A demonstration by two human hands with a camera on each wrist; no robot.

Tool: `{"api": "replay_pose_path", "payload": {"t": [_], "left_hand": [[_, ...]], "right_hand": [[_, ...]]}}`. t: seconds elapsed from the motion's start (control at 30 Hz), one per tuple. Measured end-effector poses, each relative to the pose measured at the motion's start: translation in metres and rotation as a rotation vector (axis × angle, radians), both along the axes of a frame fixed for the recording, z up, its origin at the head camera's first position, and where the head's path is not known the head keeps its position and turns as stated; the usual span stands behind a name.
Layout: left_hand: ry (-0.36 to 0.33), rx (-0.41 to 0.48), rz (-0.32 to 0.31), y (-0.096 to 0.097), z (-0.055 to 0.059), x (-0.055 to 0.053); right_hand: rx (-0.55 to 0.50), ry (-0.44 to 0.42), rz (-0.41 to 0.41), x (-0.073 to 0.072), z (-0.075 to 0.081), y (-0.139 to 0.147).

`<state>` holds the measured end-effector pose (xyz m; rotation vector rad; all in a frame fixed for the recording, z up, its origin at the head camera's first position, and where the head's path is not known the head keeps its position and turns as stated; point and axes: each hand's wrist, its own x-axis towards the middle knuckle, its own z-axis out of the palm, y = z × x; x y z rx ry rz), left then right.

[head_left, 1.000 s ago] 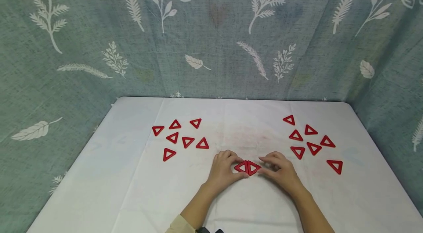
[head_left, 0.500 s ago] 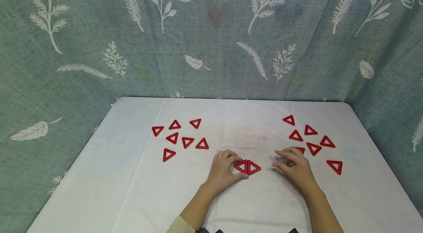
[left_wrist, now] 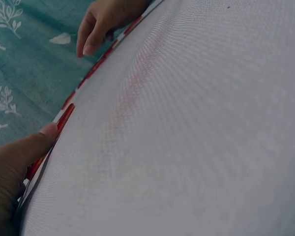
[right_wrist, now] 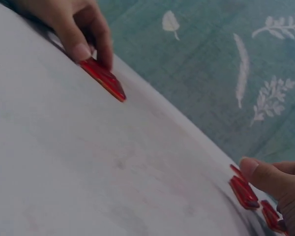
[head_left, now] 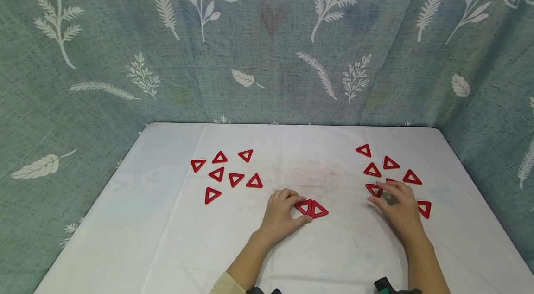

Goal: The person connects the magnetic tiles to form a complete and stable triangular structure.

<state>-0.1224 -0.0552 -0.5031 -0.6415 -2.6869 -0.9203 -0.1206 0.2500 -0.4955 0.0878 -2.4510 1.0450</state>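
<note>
Two red hollow triangle tiles lie edge to edge near the middle of the white table. My left hand (head_left: pixel 280 216) holds the left triangle tile (head_left: pixel 303 212) between thumb and fingers. Its partner, the right triangle tile (head_left: pixel 320 215), points rightward beside it. Over the right-hand group, my right hand (head_left: pixel 398 208) has thumb and fingers parted around air. Just by its fingertips lies another red triangle tile (head_left: pixel 373 186); no grip on it shows. This hand partly covers two more tiles. In the right wrist view, the thumb is above a red tile (right_wrist: pixel 243 192).
Several red triangle tiles, among them one upper tile (head_left: pixel 219 161), are scattered at the left. More lie at the right, with one tile (head_left: pixel 412 182) behind my right hand. A leaf-patterned green curtain (head_left: pixel 267 53) stands behind the white table (head_left: pixel 175 257).
My right hand has left the joined pair and moved right to the right-hand group of tiles. My left hand has stayed at the left tile of the pair.
</note>
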Motion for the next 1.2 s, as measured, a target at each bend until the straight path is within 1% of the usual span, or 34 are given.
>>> {"api": "replay_pose_path", "payload": {"t": [0.07,0.17,0.33,0.67,0.8,0.97,1.2], "left_hand": [[-0.004,0.001,0.002,0.000,0.001,0.000],[-0.009,0.004,0.005,0.000,0.001,-0.001],[0.005,0.008,-0.003,0.000,0.001,-0.001],[-0.023,-0.006,-0.011,0.000,0.001,-0.001],[-0.023,-0.009,-0.013,-0.001,0.002,-0.001],[-0.029,-0.017,-0.015,-0.001,0.002,-0.002],[-0.045,-0.027,-0.016,-0.002,0.003,-0.002]], "right_hand": [[0.025,-0.053,-0.038,0.001,0.000,0.005],[0.036,-0.112,-0.074,0.002,0.000,0.010],[0.050,-0.161,-0.076,0.001,-0.002,0.014],[0.129,-0.219,-0.072,-0.001,-0.005,0.012],[0.120,-0.227,-0.062,-0.001,-0.003,0.010],[0.113,-0.259,-0.047,0.001,-0.001,0.007],[0.116,-0.254,-0.025,0.001,-0.001,0.001]]}}
